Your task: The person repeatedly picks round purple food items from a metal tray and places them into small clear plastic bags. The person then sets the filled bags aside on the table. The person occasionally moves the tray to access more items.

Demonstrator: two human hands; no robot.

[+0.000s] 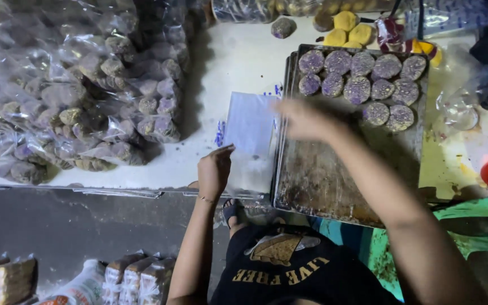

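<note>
Here, a white table (238,62) carries everything, and the baking tray (317,186) on it serves as the landmark. Left of the tray, well apart, sits a big heap of bagged purple cookies (86,96). Purple cookies (362,85) fill the tray's far end. Just beside its left edge stands a clear plastic bag (249,133), pinched at its near left side by the left hand (214,172). The right hand (303,120) hovers over the tray's left rim, blurred; whether its fingers grasp anything cannot be told.

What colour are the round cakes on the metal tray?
Purple with pale speckled crumbs, seen in the head view: round cakes on the metal tray.
</note>
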